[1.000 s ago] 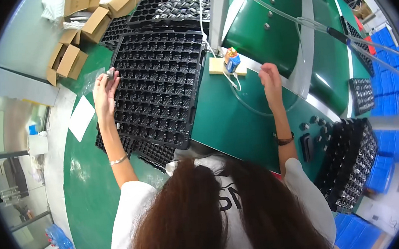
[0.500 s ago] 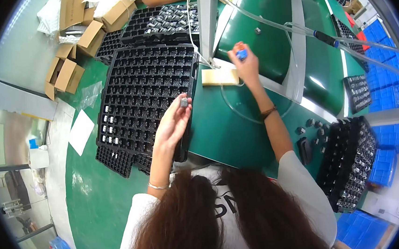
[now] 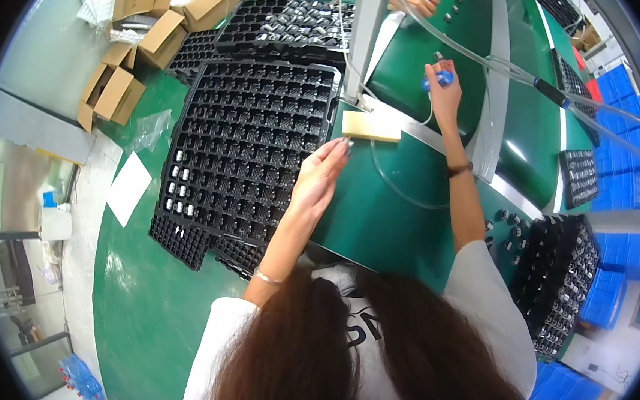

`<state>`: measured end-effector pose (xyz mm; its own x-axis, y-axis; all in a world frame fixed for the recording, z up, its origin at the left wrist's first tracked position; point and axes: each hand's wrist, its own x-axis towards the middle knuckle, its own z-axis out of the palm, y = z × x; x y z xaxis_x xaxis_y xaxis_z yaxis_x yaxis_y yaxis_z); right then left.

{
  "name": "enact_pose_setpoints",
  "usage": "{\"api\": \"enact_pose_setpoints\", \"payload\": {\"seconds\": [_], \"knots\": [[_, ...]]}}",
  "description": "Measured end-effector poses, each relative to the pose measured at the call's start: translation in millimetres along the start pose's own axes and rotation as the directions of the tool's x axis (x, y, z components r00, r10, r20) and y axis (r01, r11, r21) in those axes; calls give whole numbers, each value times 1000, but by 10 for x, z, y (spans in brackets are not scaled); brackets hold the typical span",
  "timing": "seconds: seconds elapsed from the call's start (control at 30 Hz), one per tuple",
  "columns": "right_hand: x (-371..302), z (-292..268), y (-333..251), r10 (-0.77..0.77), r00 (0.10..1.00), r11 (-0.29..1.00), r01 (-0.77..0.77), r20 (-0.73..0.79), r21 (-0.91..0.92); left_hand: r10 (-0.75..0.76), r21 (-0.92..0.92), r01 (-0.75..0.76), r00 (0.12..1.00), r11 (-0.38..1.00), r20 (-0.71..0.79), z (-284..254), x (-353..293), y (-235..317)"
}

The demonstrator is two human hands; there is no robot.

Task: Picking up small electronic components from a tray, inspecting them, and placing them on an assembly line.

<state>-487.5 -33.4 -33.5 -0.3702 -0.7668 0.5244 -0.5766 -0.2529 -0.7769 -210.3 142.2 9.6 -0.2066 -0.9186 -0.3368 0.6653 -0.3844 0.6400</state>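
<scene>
My left hand (image 3: 318,181) is raised over the right edge of the large black tray, pinching a small grey metallic part (image 3: 348,144) at its fingertips. Over the green conveyor belt (image 3: 410,57), my right hand (image 3: 445,96) is closed round a small blue hand-held piece (image 3: 438,79), whose exact kind I cannot make out. A small dark part (image 3: 439,56) shows just beyond its fingertips; whether it is gripped is unclear. The black tray (image 3: 255,137) has rows of pockets, with several white-topped parts (image 3: 178,190) in its left columns. A yellow sponge-like block (image 3: 371,126) lies between my hands.
Another person's hand (image 3: 417,3) reaches over the belt near small parts. A filled tray (image 3: 306,24) lies beyond mine. Clear tubing (image 3: 401,186) loops across the green table. A grey post (image 3: 367,31) stands beside the belt. Loose parts and a loaded tray (image 3: 555,279) lie at right.
My right hand has moved right over the belt with the blue piece. My left hand, still pinching the grey part, has shifted right toward the yellow block. The other person's hand has come over the belt.
</scene>
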Motion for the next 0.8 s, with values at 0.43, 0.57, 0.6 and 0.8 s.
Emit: {"api": "enact_pose_setpoints", "payload": {"seconds": [0.43,0.57,0.6,0.8], "knots": [[-1296,-168,-1519,164,724,528,-638,670,561,73,96,-77,996,992,49,132,-98,-33],[-1365,-182,-1568,196,687,536,-673,700,510,110,96,-111,994,989,11,66,-102,-70],[-1366,-192,-1592,185,675,544,-676,715,497,92,71,-92,996,993,9,46,-102,-81],[-1403,-180,-1603,166,695,534,-660,700,528,59,24,-60,998,998,17,68,-116,-29]]}}
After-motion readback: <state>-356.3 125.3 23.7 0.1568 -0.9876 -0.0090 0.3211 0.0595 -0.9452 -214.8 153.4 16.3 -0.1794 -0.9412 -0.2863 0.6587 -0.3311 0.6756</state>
